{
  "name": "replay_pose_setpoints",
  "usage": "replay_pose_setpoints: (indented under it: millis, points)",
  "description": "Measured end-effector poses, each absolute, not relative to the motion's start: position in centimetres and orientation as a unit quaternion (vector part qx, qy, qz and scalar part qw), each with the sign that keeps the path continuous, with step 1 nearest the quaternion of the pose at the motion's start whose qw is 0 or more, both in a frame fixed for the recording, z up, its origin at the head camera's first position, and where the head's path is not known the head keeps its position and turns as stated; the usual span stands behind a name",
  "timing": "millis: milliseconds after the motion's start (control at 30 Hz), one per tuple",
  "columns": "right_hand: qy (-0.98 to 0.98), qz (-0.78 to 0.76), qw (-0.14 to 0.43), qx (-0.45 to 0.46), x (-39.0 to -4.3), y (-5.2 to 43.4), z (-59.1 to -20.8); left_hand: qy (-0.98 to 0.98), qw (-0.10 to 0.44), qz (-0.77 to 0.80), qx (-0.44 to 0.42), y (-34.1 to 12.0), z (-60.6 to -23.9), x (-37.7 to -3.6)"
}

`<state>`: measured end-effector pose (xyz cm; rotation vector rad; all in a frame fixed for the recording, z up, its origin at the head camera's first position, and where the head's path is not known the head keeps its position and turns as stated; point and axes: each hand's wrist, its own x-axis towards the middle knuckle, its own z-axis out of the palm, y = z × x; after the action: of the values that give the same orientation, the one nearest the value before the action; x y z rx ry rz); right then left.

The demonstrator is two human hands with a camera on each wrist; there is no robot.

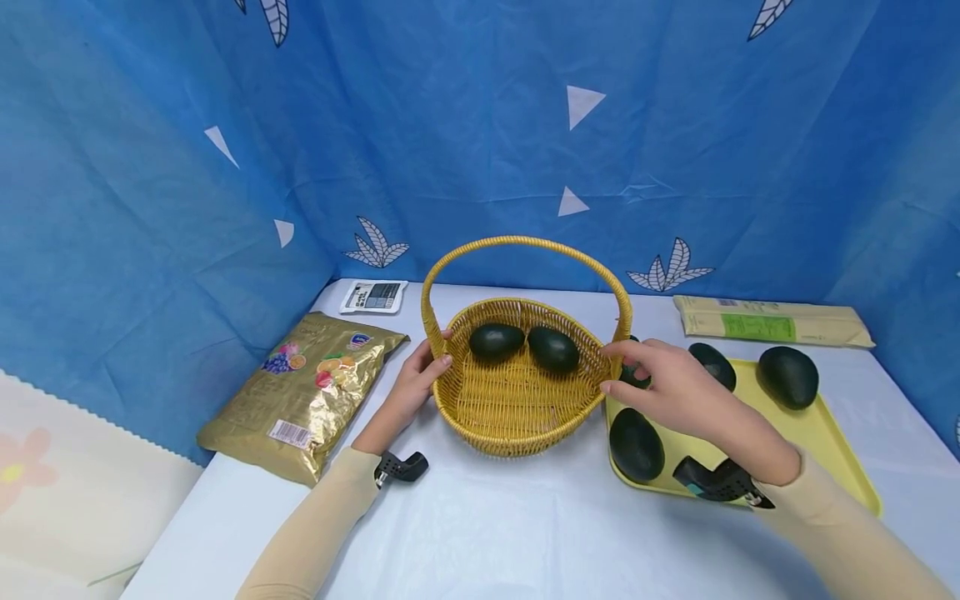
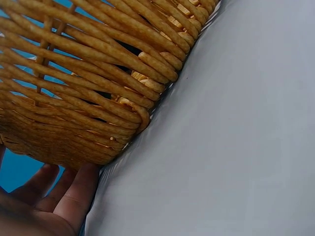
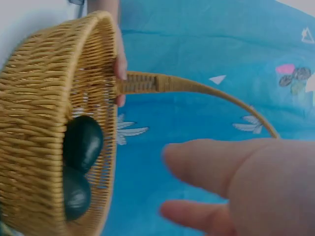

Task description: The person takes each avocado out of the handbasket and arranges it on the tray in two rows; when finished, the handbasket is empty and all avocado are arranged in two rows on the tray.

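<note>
1. Left hand (image 1: 411,390) reaches forward from a cream sleeve, thumb hooked up top, fingers loosely curved.
2. Right hand (image 1: 670,385) is stretched out leftward, palm down, fingers pretty much straight.

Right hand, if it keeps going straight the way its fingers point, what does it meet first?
Probably the wicker basket: the right hand points left, fingertips at its right rim. Beyond lie two dark avocados. Contact is hard to judge.
</note>
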<state>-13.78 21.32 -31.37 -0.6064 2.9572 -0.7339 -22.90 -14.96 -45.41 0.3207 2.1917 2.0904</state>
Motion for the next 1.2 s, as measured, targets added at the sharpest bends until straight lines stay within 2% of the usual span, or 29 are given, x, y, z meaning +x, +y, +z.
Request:
replay_pose_setpoints:
  millis: [167,367,667,1000,1200]
  points:
    - [0.965,-0.18,0.035,-0.185,-13.7,19.7,-30.6,0.718,0.05,0.685,0.111,-15.0,-45.3,-22.8]
    - [0.956,-0.179,0.044,-0.229,-14.0,17.4,-30.3,0.708,0.047,0.696,0.11,-14.8,-45.5,-22.9]
    - [0.939,-0.198,0.102,-0.263,-18.2,14.9,-31.5,0.706,0.048,0.698,0.111,-14.9,-45.4,-22.8]
    - [0.947,-0.174,0.151,-0.224,-22.9,12.8,-33.5,0.705,0.048,0.699,0.11,-14.9,-45.4,-22.8]
    - [0.954,-0.155,0.167,-0.195,-24.1,12.5,-34.2,0.709,0.053,0.695,0.109,-14.9,-45.4,-22.7]
